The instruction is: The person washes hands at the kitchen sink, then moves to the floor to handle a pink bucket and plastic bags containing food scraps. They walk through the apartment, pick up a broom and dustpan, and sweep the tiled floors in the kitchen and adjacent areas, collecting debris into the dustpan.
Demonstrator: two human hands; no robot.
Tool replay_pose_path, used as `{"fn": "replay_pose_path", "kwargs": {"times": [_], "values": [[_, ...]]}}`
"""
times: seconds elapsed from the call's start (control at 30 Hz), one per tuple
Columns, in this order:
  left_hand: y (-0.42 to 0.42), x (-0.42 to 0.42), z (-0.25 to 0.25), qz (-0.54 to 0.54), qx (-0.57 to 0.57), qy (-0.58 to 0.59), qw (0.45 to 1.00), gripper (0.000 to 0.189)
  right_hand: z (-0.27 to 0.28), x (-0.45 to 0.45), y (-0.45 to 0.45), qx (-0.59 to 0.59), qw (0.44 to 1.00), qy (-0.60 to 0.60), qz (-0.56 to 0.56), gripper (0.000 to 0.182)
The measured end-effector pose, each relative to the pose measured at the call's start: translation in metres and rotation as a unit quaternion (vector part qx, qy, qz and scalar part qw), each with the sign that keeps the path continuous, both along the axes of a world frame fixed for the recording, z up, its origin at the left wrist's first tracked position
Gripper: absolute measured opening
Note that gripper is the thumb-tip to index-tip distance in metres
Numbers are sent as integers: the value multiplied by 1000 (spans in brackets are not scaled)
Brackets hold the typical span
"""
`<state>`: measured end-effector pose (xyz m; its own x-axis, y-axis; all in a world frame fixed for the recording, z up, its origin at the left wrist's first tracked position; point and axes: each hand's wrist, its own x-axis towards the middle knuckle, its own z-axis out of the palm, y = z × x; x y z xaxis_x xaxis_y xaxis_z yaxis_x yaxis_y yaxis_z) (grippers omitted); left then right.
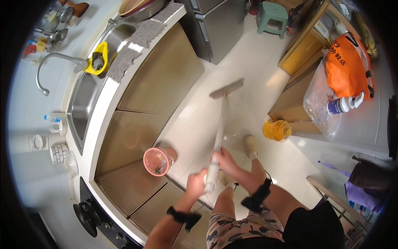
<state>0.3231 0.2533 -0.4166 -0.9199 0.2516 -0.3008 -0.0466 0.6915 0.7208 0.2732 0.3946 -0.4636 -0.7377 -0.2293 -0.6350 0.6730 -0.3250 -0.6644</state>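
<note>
A long-handled mop (220, 121) slants away from me, its white pole ending in a wide, flat grey head (227, 88) on the pale tiled floor. Around the pole, my right hand (226, 161) grips a little below the thick white upper section. My left hand (196, 183) is closed at the handle's top end, nearest my body; some of its fingers are hidden. Left of the pole, against the cabinets, stands a pink waste bin (157, 162) lined with a clear bag, with some rubbish inside.
Brown cabinet doors (158, 68) run along the left under a counter with a sink (82, 105) and gas hob (99, 218). A grey refrigerator (220, 29) and green stool (273, 19) stand ahead. To the right are an oil jug (276, 130) and an orange bag (348, 65).
</note>
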Motion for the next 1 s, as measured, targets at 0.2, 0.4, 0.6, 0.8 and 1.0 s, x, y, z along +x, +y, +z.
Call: {"fn": "replay_pose_path", "kwargs": {"times": [0.2, 0.4, 0.6, 0.8, 1.0], "values": [[113, -198, -53, -37, -85, 140, 986, 32, -52, -193, 107, 22, 998, 36, -37, 20], [196, -301, -84, -27, -58, 104, 993, 53, -104, -304, 192, 34, 998, -45, 2, 44], [149, -264, -80, -245, -150, 68, 956, 66, -144, -225, 159, 78, 992, -103, 11, 84], [53, -150, 28, -214, -153, -121, 957, 62, -30, -101, 65, -81, 961, -258, 62, 48], [37, -150, 39, -225, -109, 73, 965, 47, 15, -95, 59, -92, 978, -182, -44, 52]]}}
